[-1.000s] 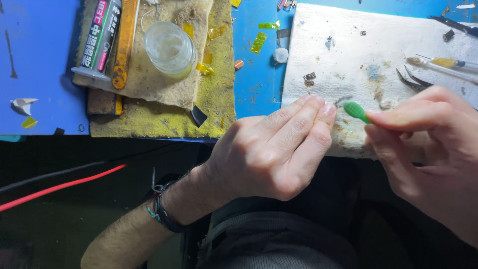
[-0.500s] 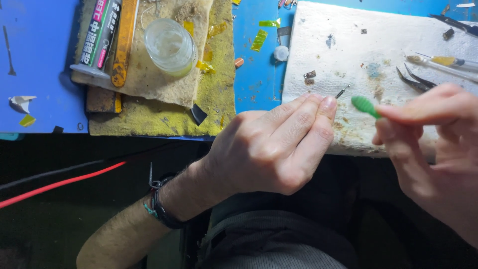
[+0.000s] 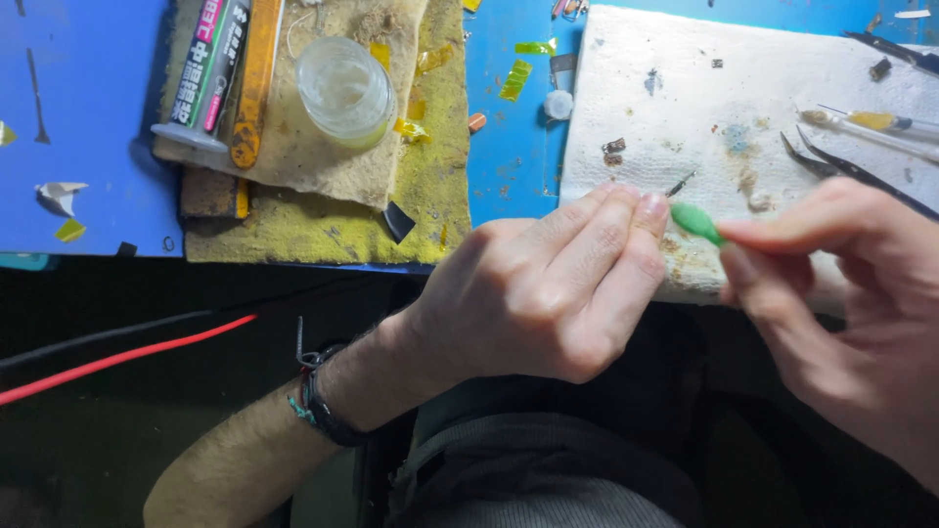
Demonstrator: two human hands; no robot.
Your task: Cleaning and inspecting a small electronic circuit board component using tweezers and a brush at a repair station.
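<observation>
Just beside the left hand [image 3: 548, 293], right hand [image 3: 851, 313] pinches green tool [image 3: 696, 222] over towel's [image 3: 743, 88] edge.

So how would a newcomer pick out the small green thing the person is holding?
Start at the stained white paper towel on the blue mat. At its near edge, the right hand pinches a green tip beside the left hand. Nothing else there is bright green and rounded.

Bare white towel [image 3: 724, 59] lies open ahead; tweezers [image 3: 851, 171] (far right) and syringe [image 3: 871, 122] crowd it.
</observation>
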